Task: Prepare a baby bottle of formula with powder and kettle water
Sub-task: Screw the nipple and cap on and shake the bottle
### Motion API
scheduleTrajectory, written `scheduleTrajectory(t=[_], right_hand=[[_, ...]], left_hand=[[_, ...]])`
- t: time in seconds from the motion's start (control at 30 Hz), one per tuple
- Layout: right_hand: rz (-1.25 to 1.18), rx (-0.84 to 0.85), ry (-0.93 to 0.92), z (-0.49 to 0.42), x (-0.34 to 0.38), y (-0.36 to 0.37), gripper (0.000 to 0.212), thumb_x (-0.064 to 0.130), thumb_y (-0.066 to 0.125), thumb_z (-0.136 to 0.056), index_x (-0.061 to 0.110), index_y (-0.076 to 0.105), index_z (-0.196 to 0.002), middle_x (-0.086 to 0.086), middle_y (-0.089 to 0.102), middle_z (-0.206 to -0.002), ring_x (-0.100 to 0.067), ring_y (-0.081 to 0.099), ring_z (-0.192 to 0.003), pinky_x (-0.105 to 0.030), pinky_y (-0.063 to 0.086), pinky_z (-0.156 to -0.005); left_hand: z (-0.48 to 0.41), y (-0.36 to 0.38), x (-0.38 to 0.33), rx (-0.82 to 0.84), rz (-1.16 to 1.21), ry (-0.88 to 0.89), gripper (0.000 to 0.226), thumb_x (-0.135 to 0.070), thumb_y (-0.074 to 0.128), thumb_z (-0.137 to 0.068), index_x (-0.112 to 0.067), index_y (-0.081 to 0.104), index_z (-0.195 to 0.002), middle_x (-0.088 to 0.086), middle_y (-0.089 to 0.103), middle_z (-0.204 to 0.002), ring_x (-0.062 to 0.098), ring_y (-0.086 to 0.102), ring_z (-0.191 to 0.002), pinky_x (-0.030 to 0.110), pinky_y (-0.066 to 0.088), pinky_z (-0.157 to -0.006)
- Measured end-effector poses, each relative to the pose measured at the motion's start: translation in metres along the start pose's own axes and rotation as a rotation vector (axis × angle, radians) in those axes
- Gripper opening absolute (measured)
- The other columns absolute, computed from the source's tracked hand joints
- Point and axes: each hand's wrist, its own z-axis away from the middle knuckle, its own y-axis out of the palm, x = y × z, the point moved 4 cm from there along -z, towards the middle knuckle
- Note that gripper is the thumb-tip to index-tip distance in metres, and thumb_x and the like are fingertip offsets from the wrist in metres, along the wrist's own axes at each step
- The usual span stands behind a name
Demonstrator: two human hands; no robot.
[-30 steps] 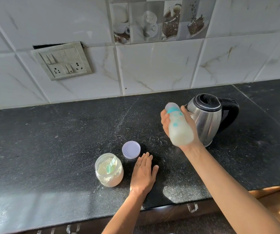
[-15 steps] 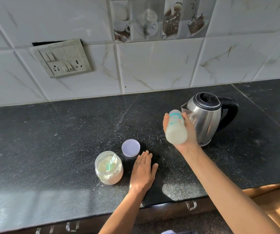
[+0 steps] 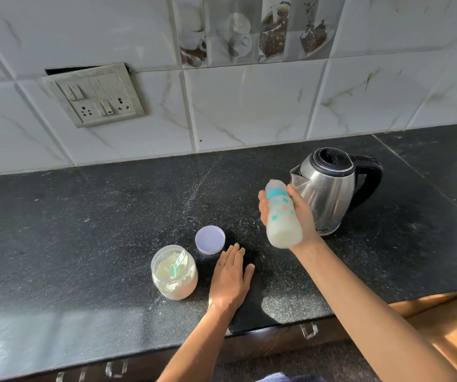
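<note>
Baby bottle [image 3: 282, 216], milky contents, is held tilted above the tabletop [image 3: 84, 216], just left of the kettle [image 3: 332, 194]; presumably raised for shaking the powder in. Right hand [image 3: 303, 216] grip is clamped round the bottle's middle, base toward the wrist. Left hand [image 3: 230, 277] is laid flat, grip apart, further left of the kettle, likely for bracing.

Single head view, angled down, close over countertop [image 3: 70, 230]
</note>
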Motion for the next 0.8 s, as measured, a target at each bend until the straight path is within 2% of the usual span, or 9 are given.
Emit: scheduleTrajectory(t=[0.07, 0.2, 0.27, 0.33, 0.4, 0.5, 0.63, 0.73, 0.8], right_hand=[[-0.092, -0.046, 0.006, 0.001, 0.002, -0.006, 0.051, 0.045, 0.059, -0.088, 0.01, 0.051, -0.125, -0.012, 0.064, -0.098, -0.023, 0.068, -0.074, -0.033, 0.059, -0.061], [0.151, -0.001, 0.007, 0.002, 0.006, 0.0, 0.043, 0.039, 0.062, -0.085, 0.017, 0.057, -0.121, -0.015, 0.061, -0.097, -0.023, 0.064, -0.069, -0.032, 0.057, -0.058], [0.007, -0.056, -0.013, 0.001, 0.009, 0.001, 0.049, 0.04, 0.06, -0.084, 0.014, 0.053, -0.123, -0.014, 0.065, -0.095, -0.024, 0.068, -0.069, -0.032, 0.058, -0.056], [-0.127, -0.094, -0.016, 0.002, 0.011, -0.003, 0.062, 0.036, 0.069, -0.078, 0.011, 0.047, -0.13, -0.017, 0.065, -0.094, -0.027, 0.07, -0.072, -0.035, 0.06, -0.058], [0.016, -0.007, 0.057, 0.004, 0.01, 0.002, 0.063, 0.033, 0.073, -0.077, 0.016, 0.046, -0.131, -0.017, 0.062, -0.098, -0.026, 0.067, -0.074, -0.035, 0.059, -0.061], [0.242, 0.122, -0.046, 0.009, 0.014, 0.013, 0.052, 0.036, 0.072, -0.079, 0.021, 0.053, -0.125, -0.015, 0.061, -0.098, -0.023, 0.064, -0.07, -0.032, 0.057, -0.059], [-0.032, 0.051, -0.054, 0.01, 0.014, 0.01, 0.081, 0.028, 0.089, -0.057, 0.015, 0.05, -0.127, -0.011, 0.065, -0.099, -0.023, 0.068, -0.075, -0.033, 0.059, -0.064], [0.172, 0.018, -0.074, 0.013, 0.011, 0.009, 0.049, 0.035, 0.067, -0.081, 0.022, 0.051, -0.126, -0.013, 0.062, -0.1, -0.022, 0.064, -0.072, -0.032, 0.057, -0.061], [0.167, -0.05, -0.078, 0.012, 0.011, 0.008, 0.045, 0.039, 0.053, -0.088, 0.02, 0.048, -0.128, -0.011, 0.062, -0.1, -0.021, 0.064, -0.071, -0.032, 0.057, -0.06]], left_hand=[[0.001, -0.001, 0.0, 0.001, 0.002, 0.001, 0.067, -0.053, 0.016, -0.092, -0.015, 0.041, -0.141, 0.0, 0.034, -0.152, 0.011, 0.019, -0.143, 0.02, 0.0, -0.115], [0.0, 0.0, -0.001, -0.006, 0.001, -0.001, 0.067, -0.053, 0.015, -0.092, -0.015, 0.041, -0.141, 0.0, 0.034, -0.152, 0.01, 0.019, -0.143, 0.02, 0.0, -0.115], [0.001, -0.001, -0.001, -0.003, 0.002, -0.005, 0.067, -0.053, 0.015, -0.092, -0.016, 0.04, -0.142, -0.001, 0.033, -0.152, 0.01, 0.018, -0.143, 0.019, -0.001, -0.114], [0.001, -0.001, -0.001, -0.006, 0.001, -0.005, 0.066, -0.053, 0.017, -0.093, -0.015, 0.041, -0.141, -0.001, 0.033, -0.152, 0.01, 0.019, -0.143, 0.019, -0.002, -0.113], [0.002, 0.0, -0.001, -0.01, 0.001, -0.008, 0.065, -0.052, 0.018, -0.093, -0.016, 0.042, -0.14, 0.0, 0.034, -0.152, 0.01, 0.02, -0.143, 0.017, -0.003, -0.113], [0.0, -0.001, -0.001, -0.015, -0.004, -0.009, 0.066, -0.053, 0.016, -0.092, -0.016, 0.041, -0.14, -0.001, 0.034, -0.152, 0.01, 0.019, -0.143, 0.017, -0.004, -0.112], [0.001, 0.0, -0.001, -0.011, -0.01, -0.007, 0.07, -0.055, 0.012, -0.09, -0.017, 0.04, -0.141, -0.002, 0.032, -0.153, 0.009, 0.017, -0.144, 0.014, -0.009, -0.111], [0.001, -0.001, -0.002, -0.013, -0.006, -0.007, 0.069, -0.055, 0.013, -0.09, -0.017, 0.04, -0.141, -0.001, 0.033, -0.152, 0.009, 0.018, -0.143, 0.015, -0.008, -0.111], [0.001, -0.001, -0.002, -0.014, -0.005, -0.009, 0.068, -0.054, 0.013, -0.091, -0.017, 0.04, -0.141, -0.001, 0.033, -0.152, 0.01, 0.018, -0.143, 0.016, -0.006, -0.112]])
